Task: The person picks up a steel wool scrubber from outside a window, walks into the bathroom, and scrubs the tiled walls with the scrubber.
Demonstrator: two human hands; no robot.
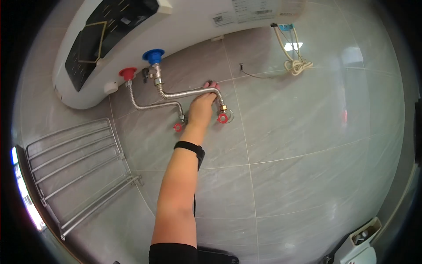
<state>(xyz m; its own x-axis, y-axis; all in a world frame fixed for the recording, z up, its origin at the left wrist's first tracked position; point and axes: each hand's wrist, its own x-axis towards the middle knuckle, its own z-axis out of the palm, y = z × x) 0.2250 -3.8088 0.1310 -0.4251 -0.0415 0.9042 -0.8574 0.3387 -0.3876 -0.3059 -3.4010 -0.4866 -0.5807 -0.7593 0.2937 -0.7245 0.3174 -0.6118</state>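
My left hand (203,108) reaches up to the tiled wall, wearing a black band (190,147) on the wrist. Its fingers cross a braided metal hose (180,93) that runs from the blue collar (153,56) under a white water heater (193,31). The fingertips are drawn together at a small dark thing on the wall, too small to make out. Just right of the hand, the hose ends at a valve with a red handle (223,118). A second, thinner hose (151,106) drops from the red collar (128,73) to another red-handled valve (177,127). My right hand is out of sight.
A metal rack (74,158) is mounted on the left wall. Right of the hoses, a thin wire hangs from a screw (241,67), and a bundled cream cord (298,67) dangles from the heater. A white container (360,240) stands at the lower right.
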